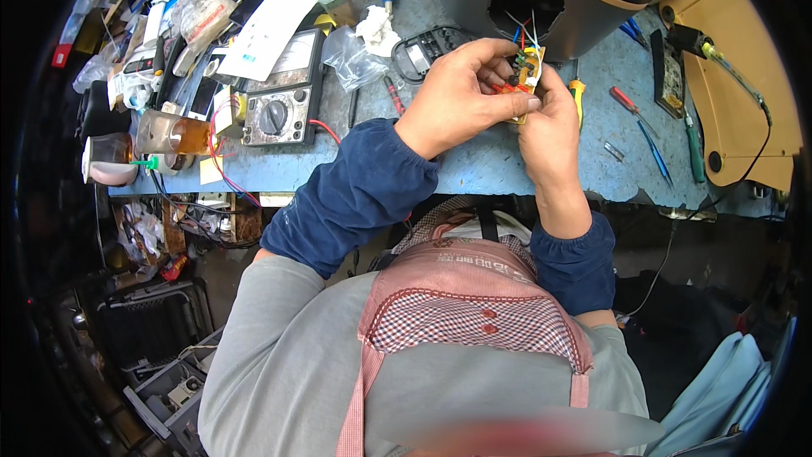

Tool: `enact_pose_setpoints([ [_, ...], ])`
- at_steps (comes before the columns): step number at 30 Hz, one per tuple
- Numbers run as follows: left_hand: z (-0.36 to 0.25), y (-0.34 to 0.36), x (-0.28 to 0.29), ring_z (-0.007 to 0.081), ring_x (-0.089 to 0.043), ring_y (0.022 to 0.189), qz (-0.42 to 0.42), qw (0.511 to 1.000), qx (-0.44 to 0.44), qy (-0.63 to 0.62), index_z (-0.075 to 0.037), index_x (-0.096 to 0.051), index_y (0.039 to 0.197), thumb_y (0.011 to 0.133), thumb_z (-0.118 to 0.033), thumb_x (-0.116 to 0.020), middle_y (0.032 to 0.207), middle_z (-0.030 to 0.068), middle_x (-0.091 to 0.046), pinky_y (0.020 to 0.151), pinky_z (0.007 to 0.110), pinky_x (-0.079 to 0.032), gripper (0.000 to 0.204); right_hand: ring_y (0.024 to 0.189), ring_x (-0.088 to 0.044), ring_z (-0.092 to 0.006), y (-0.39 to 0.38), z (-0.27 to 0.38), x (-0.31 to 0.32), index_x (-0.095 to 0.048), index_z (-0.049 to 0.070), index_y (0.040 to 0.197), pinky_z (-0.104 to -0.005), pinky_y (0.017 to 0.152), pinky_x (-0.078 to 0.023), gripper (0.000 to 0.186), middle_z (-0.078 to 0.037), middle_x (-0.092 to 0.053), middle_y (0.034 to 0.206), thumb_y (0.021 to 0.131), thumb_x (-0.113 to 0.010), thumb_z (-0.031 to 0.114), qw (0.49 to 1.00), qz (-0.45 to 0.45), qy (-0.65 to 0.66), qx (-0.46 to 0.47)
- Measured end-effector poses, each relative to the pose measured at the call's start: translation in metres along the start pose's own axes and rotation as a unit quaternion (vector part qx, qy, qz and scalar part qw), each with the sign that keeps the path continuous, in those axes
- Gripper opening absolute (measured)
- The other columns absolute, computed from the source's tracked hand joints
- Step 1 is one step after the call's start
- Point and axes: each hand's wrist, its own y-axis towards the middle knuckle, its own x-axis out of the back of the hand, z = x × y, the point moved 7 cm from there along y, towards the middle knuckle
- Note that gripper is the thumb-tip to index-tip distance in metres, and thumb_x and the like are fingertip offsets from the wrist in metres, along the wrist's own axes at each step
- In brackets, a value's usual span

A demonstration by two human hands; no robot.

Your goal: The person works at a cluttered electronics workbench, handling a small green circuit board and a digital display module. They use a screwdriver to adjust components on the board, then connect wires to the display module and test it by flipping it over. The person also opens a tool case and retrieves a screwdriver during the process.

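Note:
A small brown circuit board (526,68) with red, dark and green parts is held up between my hands in front of a dark appliance housing (592,8), with blue, red and white wires reaching toward the housing's square opening. My left hand (465,97) grips the board, thumb across its lower part. My right hand (550,131) holds it from the right, its fingers partly hidden behind it. A black plastic panel (416,57) lies left of the board, and a yellow-handled tool (578,101) lies just right of my right hand.
The blue worktop (321,173) carries an analogue multimeter (272,118) with leads, clutter and bottles on the left. Screwdrivers (634,106), a soldering iron (689,41) with its cord and a tan plastic panel (736,85) are on the right.

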Motion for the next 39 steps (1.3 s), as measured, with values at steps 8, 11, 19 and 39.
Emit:
enact_pose_setpoints([
  [8, 0.003, 0.001, 0.0, 0.0136, -0.066, 0.092, 0.001, 0.999, 0.004, -0.034, 0.006, -0.067, 0.13, 0.081, -0.02, -0.096, 0.103, 0.0077, -0.07, 0.085, 0.03, -0.058, 0.062, 0.114, -0.072, -0.0213, 0.0, 0.001, 0.001, -0.056, -0.007, 0.144, -0.0333, 0.098, -0.062, 0.05, -0.016, -0.069, 0.129, 0.096, -0.05, -0.019, 1.0, -0.009, 0.002, 0.013],
  [11, -0.004, 0.0, -0.002, 0.0139, -0.069, 0.093, 0.024, 0.988, 0.057, -0.143, 0.009, -0.066, 0.13, 0.087, -0.013, -0.089, 0.106, 0.0094, -0.073, 0.085, 0.029, -0.058, 0.054, 0.109, -0.072, -0.0188, 0.001, -0.003, 0.008, -0.053, -0.007, 0.147, -0.0305, 0.092, -0.061, 0.054, -0.018, -0.067, 0.132, 0.094, -0.057, -0.018, 0.999, -0.029, -0.011, 0.011],
  [19, 0.018, 0.006, 0.02, 0.0149, -0.076, 0.092, 0.006, 0.949, 0.164, -0.267, 0.008, -0.068, 0.129, 0.097, -0.007, -0.059, 0.111, 0.0107, -0.077, 0.084, 0.03, -0.063, 0.036, 0.1, -0.067, -0.0144, -0.003, 0.003, 0.016, -0.051, -0.008, 0.149, -0.0278, 0.088, -0.06, 0.063, -0.016, -0.061, 0.13, 0.089, -0.069, -0.015, 0.997, -0.056, 0.018, 0.058],
  [39, 0.032, 0.01, 0.013, 0.0187, -0.078, 0.097, 0.017, 0.942, 0.201, -0.267, 0.006, -0.068, 0.129, 0.097, -0.002, -0.068, 0.115, 0.0132, -0.078, 0.092, 0.032, -0.063, 0.033, 0.097, -0.069, -0.0126, -0.007, 0.005, 0.017, -0.054, -0.007, 0.148, -0.0239, 0.081, -0.06, 0.061, -0.013, -0.065, 0.125, 0.089, -0.068, -0.017, 0.994, -0.061, 0.028, 0.081],
])
